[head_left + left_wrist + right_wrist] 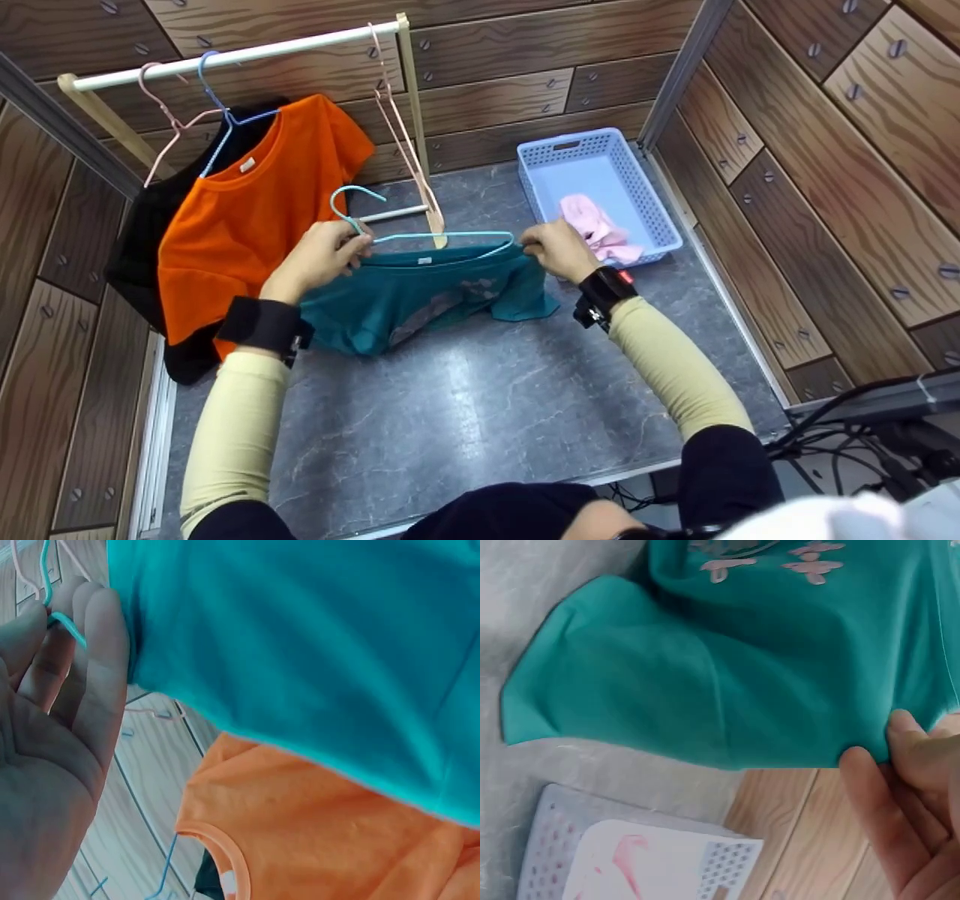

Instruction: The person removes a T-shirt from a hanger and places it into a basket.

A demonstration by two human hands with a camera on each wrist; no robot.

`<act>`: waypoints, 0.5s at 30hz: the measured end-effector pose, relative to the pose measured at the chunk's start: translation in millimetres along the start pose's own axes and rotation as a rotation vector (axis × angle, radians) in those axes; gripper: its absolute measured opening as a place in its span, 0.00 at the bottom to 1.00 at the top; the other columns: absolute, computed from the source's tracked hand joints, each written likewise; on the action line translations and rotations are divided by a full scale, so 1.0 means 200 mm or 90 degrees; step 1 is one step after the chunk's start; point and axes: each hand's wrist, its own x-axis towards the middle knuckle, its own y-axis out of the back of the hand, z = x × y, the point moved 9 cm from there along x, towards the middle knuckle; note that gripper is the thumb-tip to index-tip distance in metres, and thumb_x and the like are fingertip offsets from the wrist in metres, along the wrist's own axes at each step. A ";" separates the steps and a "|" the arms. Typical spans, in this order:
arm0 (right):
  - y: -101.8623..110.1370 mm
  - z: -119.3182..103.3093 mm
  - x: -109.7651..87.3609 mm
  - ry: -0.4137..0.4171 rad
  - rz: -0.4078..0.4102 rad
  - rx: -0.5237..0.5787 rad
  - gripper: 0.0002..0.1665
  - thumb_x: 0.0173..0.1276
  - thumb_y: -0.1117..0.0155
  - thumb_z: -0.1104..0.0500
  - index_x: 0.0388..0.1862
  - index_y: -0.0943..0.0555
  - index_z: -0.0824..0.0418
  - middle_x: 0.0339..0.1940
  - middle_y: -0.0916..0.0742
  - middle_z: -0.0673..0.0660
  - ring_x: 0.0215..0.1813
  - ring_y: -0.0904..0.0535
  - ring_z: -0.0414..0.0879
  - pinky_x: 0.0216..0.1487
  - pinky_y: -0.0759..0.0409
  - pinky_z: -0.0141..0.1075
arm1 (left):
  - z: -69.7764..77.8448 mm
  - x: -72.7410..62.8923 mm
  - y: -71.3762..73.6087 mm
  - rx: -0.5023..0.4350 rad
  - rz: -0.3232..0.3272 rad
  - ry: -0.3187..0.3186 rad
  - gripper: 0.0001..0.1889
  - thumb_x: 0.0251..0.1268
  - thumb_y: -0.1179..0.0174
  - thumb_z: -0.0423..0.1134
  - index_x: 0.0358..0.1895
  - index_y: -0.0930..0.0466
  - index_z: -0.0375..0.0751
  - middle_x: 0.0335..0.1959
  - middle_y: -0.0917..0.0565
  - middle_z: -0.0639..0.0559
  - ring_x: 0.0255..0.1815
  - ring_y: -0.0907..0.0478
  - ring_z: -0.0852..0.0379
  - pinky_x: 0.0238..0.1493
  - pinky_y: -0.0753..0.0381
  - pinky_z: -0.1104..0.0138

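A blurred white shape [840, 517], too unclear to name, is filling the spot just beyond the near edge of the grey marbled worktop [465, 435], toward its right corner. Beside it, a person in a dark top [502, 514] is leaning over that near edge, wearing pale yellow arm sleeves [679, 364] and black wristbands [259, 326].

The left hand [319, 251] is pinching a turquoise wire hanger [450, 234] near the base of its hook, thumb against fingers. The right hand [559, 247] is gripping the teal T-shirt [360, 307] at its shoulder between thumb and fingertips, just beside the hanger's right end. The T-shirt is hanging between the two hands over the middle of the worktop, showing a pale print and a small neck tag. The hanger's right end is showing at the neckline; how its left end is sitting is hidden.

Along the far edge, toward the left corner, a garment rack [311, 46] is carrying an orange T-shirt [247, 217] on a blue hanger [227, 116], with a black garment [139, 247] hanging behind it. A bare pink hanger [409, 142] is dangling at the rack's right end. Near the far right corner, a light blue perforated basket [532, 176] is standing, and a pink cloth [596, 225] is lying against its near side.
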 end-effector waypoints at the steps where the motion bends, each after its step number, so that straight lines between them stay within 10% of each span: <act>1: 0.00 0.01 0.00 -0.002 0.006 0.002 0.06 0.63 0.32 0.63 0.38 0.12 0.62 0.38 0.09 0.59 0.42 0.13 0.53 0.48 0.17 0.46 | -0.01 -0.01 0.00 -0.005 -0.006 0.003 0.13 0.76 0.49 0.43 0.44 0.18 0.40 0.33 0.15 0.44 0.28 0.19 0.52 0.29 0.16 0.66; 15: -0.10 -0.03 0.01 -0.032 0.024 0.119 0.05 0.60 0.41 0.71 0.28 0.19 0.65 0.29 0.16 0.58 0.32 0.23 0.48 0.37 0.27 0.38 | 0.04 0.00 -0.03 0.021 -0.013 0.010 0.14 0.75 0.49 0.48 0.46 0.17 0.46 0.37 0.11 0.51 0.30 0.15 0.54 0.27 0.17 0.66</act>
